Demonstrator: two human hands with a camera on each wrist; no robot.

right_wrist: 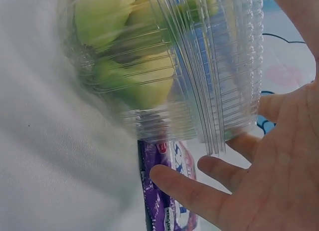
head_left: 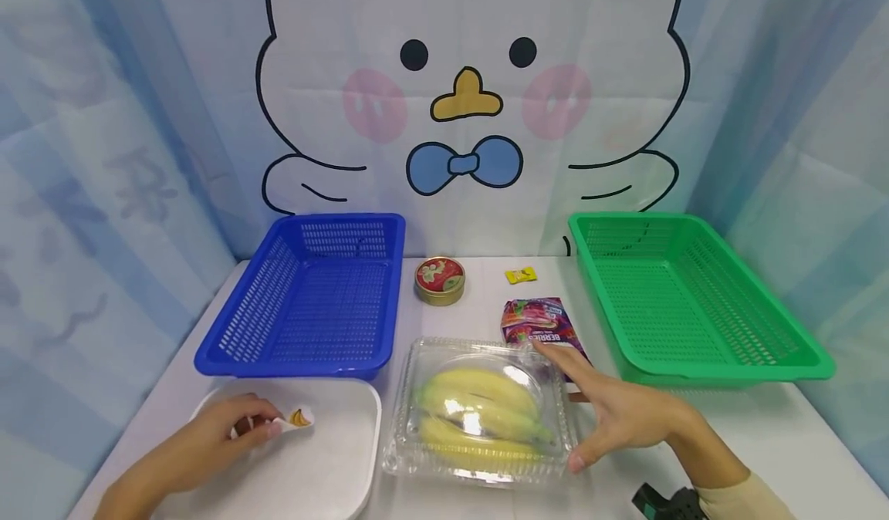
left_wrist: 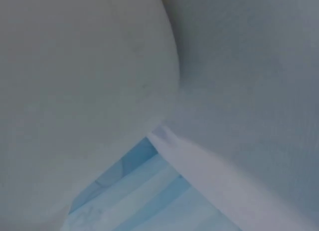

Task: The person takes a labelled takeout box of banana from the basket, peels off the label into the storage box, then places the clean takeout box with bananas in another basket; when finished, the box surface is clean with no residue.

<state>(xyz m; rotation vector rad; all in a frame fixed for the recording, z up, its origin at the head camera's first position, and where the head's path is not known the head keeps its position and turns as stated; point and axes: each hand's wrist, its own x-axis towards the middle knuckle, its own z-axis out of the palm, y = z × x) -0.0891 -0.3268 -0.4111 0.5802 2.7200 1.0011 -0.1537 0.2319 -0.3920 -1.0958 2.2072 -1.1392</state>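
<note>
My left hand (head_left: 208,443) pinches a small white sticker (head_left: 299,418) with a banana picture, above a white tray (head_left: 319,474) at the lower left in the head view. Right of the tray is a clear plastic clamshell box (head_left: 479,412) with its lid down and yellow bananas (head_left: 479,404) inside. My right hand (head_left: 618,412) is spread at the box's right side, fingers near its back corner and thumb by its front right edge. In the right wrist view the fingers stand apart beside the box's ribbed wall; whether they touch it I cannot tell.
A blue basket (head_left: 389,304) stands at the back left and a green basket (head_left: 736,369) at the back right. Between them are a round red-and-gold tin (head_left: 440,279), a yellow candy packet (head_left: 521,275) and a purple berries pouch (head_left: 542,321), partly behind the box. A printed curtain (head_left: 472,219) hangs behind.
</note>
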